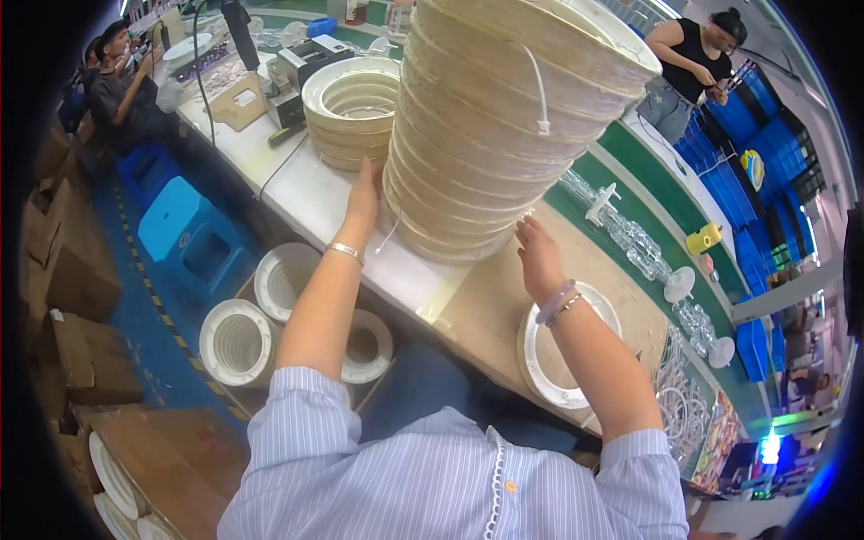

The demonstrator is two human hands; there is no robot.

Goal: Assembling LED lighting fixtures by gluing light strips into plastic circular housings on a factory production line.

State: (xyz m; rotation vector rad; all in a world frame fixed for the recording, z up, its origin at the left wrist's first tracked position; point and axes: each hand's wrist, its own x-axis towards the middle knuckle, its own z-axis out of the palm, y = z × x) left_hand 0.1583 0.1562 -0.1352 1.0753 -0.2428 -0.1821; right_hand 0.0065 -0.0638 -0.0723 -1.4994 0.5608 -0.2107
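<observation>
A tall stack of cream-white ring-shaped plastic parts (495, 126) stands tilted on the workbench (306, 193), bound with a white cable tie. My left hand (364, 193) presses flat against the stack's lower left side. My right hand (538, 252) is at its lower right edge, fingers apart, touching or nearly touching it. A silver bangle sits on my left wrist, a bead bracelet on my right. A single white ring (558, 355) lies on the brown board under my right forearm.
A shorter stack of rings (351, 108) stands behind the left hand. More ring stacks (236, 342) sit in a box on the floor beside a blue stool (184, 229). Clear small parts (630, 238) line the green conveyor. People stand at far left and top right.
</observation>
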